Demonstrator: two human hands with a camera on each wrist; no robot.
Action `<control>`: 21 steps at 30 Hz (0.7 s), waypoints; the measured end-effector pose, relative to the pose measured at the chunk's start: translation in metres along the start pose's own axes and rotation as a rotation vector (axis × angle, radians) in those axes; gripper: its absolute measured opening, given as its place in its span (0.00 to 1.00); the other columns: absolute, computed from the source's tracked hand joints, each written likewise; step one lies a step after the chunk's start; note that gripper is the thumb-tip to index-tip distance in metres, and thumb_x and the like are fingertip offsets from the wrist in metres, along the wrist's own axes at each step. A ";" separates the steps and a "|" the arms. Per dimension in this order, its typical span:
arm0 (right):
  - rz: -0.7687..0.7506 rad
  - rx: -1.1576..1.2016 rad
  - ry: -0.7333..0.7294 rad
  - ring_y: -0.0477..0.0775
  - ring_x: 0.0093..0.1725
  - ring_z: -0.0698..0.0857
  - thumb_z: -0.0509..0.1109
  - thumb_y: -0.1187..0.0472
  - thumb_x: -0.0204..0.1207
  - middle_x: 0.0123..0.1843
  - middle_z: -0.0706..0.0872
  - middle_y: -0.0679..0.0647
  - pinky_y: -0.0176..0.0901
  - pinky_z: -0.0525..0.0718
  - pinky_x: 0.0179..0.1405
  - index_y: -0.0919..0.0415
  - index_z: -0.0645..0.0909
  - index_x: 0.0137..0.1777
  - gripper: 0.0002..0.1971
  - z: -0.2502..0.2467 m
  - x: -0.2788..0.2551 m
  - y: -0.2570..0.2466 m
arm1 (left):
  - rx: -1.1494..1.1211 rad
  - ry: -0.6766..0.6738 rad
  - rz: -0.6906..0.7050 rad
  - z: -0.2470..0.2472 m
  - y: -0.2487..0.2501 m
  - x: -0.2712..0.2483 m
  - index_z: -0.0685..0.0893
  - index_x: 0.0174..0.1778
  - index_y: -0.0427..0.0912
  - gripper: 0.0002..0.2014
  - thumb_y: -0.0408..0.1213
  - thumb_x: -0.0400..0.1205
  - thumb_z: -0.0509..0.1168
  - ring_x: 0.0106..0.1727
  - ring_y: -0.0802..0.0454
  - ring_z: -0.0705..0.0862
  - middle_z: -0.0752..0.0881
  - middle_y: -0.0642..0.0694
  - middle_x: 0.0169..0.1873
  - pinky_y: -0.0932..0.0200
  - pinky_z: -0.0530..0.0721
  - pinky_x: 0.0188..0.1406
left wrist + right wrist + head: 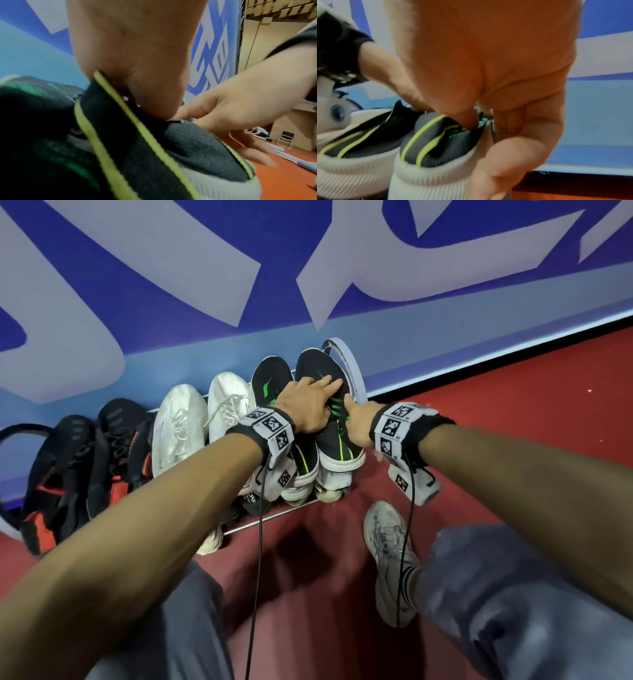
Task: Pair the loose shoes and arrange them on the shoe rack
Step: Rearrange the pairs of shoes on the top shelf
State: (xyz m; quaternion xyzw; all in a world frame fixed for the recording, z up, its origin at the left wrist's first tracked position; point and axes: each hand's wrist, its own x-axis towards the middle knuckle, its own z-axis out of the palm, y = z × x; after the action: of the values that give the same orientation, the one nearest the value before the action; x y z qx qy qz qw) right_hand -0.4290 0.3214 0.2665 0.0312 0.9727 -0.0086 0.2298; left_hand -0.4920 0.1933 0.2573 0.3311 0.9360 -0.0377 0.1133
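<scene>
A black shoe with green stripes and a white sole [337,440] lies at the right end of the shoe rack's top tier [284,513], toe toward the wall. Its mate [270,378] lies just left of it. My left hand [308,402] rests flat on the right shoe's top, fingers spread and straight. My right hand [359,422] grips that shoe from its right side. In the right wrist view the thumb [467,119] dips into the collar of the shoe [433,148] and the fingers curl round its side. The left wrist view shows my palm [137,54] on the tongue [120,135].
Left of the black-green pair sit two white shoes [178,422] and then black-and-red shoes [68,467]. More shoes show on the lower tier [209,542]. The rack's curved white end loop [349,361] stands against the blue wall. My own white sneaker [387,546] stands on the red floor.
</scene>
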 end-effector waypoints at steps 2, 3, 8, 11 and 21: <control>-0.055 0.009 0.070 0.67 0.66 0.82 0.60 0.53 0.86 0.68 0.83 0.65 0.48 0.80 0.58 0.63 0.68 0.78 0.24 -0.011 -0.005 0.001 | 0.008 0.023 -0.055 -0.003 -0.003 -0.012 0.51 0.89 0.51 0.35 0.49 0.86 0.56 0.85 0.39 0.59 0.54 0.47 0.88 0.40 0.62 0.81; -0.096 0.020 0.097 0.66 0.64 0.84 0.60 0.51 0.86 0.65 0.85 0.63 0.46 0.79 0.53 0.62 0.76 0.71 0.20 -0.015 -0.006 0.002 | 0.000 0.019 -0.091 -0.005 -0.004 -0.020 0.51 0.89 0.49 0.35 0.51 0.87 0.55 0.86 0.38 0.58 0.53 0.46 0.88 0.40 0.60 0.81; -0.233 0.104 0.126 0.63 0.47 0.85 0.62 0.39 0.81 0.41 0.85 0.57 0.46 0.80 0.44 0.56 0.76 0.37 0.21 -0.021 -0.015 -0.011 | -0.054 -0.145 -0.202 -0.010 -0.013 -0.068 0.51 0.88 0.40 0.39 0.61 0.87 0.51 0.85 0.32 0.58 0.57 0.36 0.86 0.38 0.63 0.82; -0.282 0.118 -0.037 0.59 0.47 0.82 0.60 0.25 0.74 0.41 0.81 0.54 0.46 0.77 0.46 0.54 0.75 0.38 0.29 -0.023 -0.023 -0.018 | -0.076 -0.373 -0.140 -0.003 -0.016 -0.100 0.36 0.88 0.38 0.52 0.69 0.82 0.54 0.88 0.40 0.39 0.39 0.39 0.87 0.43 0.49 0.87; -0.407 -0.244 0.025 0.58 0.38 0.85 0.78 0.60 0.65 0.44 0.86 0.57 0.41 0.80 0.32 0.62 0.81 0.46 0.13 -0.021 -0.031 -0.047 | -0.002 -0.055 -0.080 0.039 0.000 -0.126 0.37 0.85 0.27 0.57 0.67 0.81 0.60 0.87 0.34 0.35 0.39 0.29 0.86 0.48 0.37 0.86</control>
State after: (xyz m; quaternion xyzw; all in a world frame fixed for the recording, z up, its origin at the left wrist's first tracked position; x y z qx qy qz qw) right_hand -0.4136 0.2738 0.2990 -0.1936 0.9555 0.0634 0.2134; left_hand -0.3897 0.1102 0.2493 0.2920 0.9451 -0.0502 0.1379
